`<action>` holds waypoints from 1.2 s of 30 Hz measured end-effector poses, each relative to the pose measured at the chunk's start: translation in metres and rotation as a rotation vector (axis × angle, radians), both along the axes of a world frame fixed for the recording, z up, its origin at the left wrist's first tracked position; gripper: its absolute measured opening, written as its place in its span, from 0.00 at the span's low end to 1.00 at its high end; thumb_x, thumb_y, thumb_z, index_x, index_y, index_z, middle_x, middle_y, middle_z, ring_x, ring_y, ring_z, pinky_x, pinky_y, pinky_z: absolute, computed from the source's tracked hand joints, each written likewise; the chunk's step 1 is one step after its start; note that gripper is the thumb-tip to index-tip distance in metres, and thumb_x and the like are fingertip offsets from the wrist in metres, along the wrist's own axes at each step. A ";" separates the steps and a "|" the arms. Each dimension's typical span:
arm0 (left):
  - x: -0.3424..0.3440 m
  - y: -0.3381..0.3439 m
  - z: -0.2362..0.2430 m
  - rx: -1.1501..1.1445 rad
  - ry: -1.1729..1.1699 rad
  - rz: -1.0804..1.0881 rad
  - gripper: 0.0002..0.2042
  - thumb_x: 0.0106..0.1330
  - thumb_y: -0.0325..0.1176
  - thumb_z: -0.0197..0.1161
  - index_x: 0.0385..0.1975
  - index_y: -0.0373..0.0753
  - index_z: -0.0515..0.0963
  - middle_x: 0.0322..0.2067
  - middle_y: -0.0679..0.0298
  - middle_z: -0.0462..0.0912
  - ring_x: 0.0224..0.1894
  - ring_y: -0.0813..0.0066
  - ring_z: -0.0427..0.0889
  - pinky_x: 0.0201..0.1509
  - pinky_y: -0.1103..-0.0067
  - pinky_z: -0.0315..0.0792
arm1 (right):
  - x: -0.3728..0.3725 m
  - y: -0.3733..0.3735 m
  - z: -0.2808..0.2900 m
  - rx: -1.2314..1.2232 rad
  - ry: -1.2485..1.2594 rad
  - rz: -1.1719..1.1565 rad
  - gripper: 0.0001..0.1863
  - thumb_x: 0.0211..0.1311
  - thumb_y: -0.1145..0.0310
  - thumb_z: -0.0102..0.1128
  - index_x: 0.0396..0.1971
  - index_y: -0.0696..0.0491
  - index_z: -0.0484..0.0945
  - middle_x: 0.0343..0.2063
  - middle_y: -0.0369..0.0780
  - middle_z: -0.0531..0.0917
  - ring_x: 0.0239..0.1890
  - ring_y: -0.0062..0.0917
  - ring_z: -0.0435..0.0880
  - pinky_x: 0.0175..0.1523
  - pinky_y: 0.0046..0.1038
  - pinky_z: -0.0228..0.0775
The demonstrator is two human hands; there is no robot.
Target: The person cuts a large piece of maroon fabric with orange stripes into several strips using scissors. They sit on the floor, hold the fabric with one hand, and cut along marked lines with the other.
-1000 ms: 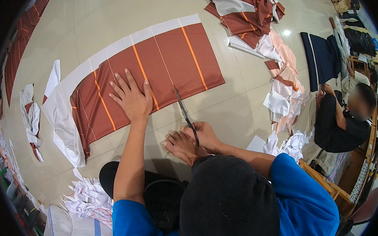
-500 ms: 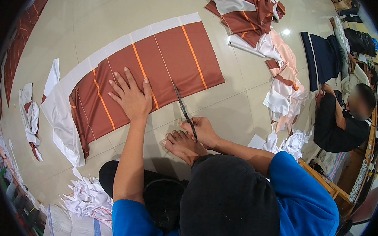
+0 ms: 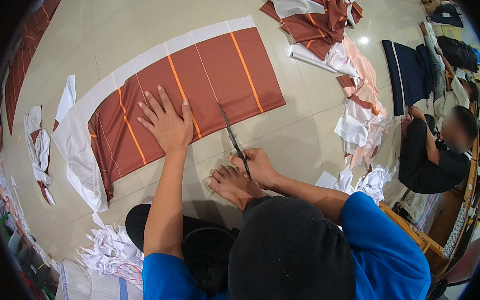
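Note:
On the tiled floor lies a brown fabric piece (image 3: 219, 69) with orange stripes, thin pale lines and a white border along its far edge. My left hand (image 3: 168, 121) rests flat on it, fingers spread, between two orange stripes. My right hand (image 3: 257, 168) is closed round the handles of a pair of scissors (image 3: 232, 131), just beside my bare foot (image 3: 231, 183). The scissor blades reach over the fabric's near edge, their tips on a thin pale line. White cloth (image 3: 86, 169) trails off the fabric's left end.
A heap of brown and white cloth (image 3: 314, 15) lies at the far right, with pale pink and white pieces (image 3: 359, 100) nearer. White scraps (image 3: 112, 249) and stuffed sacks (image 3: 104, 295) are at lower left. At right another person (image 3: 436, 156) sits by folded dark blue fabric (image 3: 409, 70).
The scissor tips have moved slightly farther up along the pale line. My left hand and the fabric stay where they were.

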State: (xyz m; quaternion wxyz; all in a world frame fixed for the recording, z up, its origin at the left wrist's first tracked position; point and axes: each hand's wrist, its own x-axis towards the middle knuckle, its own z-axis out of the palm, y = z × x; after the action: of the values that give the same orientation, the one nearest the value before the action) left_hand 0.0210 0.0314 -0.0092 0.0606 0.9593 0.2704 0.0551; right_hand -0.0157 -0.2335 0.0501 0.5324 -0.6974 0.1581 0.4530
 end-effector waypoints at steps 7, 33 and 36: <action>0.001 0.000 0.001 0.006 -0.002 0.002 0.42 0.84 0.64 0.47 0.90 0.47 0.50 0.89 0.44 0.47 0.89 0.31 0.43 0.87 0.34 0.39 | 0.011 0.008 0.006 0.054 0.034 -0.033 0.22 0.72 0.53 0.78 0.31 0.57 0.81 0.18 0.32 0.79 0.17 0.15 0.74 0.23 0.23 0.64; 0.000 0.000 0.004 -0.026 0.015 0.005 0.43 0.84 0.63 0.48 0.90 0.45 0.49 0.89 0.44 0.44 0.89 0.32 0.39 0.87 0.35 0.36 | 0.018 0.013 0.006 0.114 0.015 -0.073 0.21 0.72 0.56 0.78 0.27 0.54 0.79 0.16 0.33 0.78 0.15 0.15 0.72 0.21 0.24 0.62; 0.000 -0.001 0.004 -0.027 0.012 0.002 0.43 0.84 0.63 0.48 0.90 0.45 0.50 0.89 0.44 0.45 0.89 0.32 0.39 0.87 0.35 0.36 | 0.022 0.016 0.001 0.111 -0.004 -0.064 0.22 0.72 0.55 0.78 0.26 0.53 0.78 0.15 0.32 0.77 0.15 0.15 0.72 0.21 0.23 0.62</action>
State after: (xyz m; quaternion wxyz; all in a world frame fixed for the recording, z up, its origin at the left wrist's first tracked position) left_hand 0.0214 0.0304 -0.0050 0.0718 0.9585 0.2722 0.0455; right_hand 0.0062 -0.2177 0.0507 0.5848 -0.6623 0.1537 0.4424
